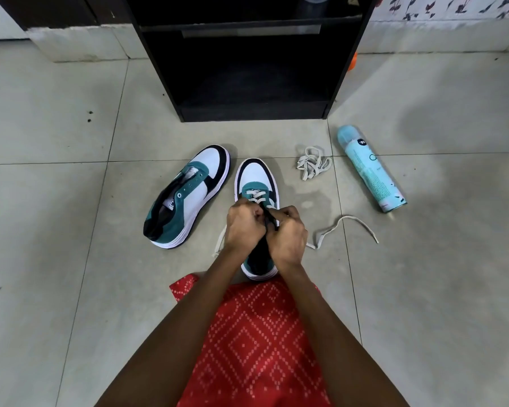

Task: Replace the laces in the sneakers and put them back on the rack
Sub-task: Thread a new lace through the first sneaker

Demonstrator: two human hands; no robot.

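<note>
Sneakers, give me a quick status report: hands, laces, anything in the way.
Left hand and right hand both pinching the lace at right sneaker, partly laced. Left sneaker unlaced. Spare lace bundle on floor. Rack front unobstructed.

2 sneakers sit on the floor before the rack: the unlaced sneaker left, the laced sneaker right. Right of them lies a lace bundle, then a spray can.
</note>
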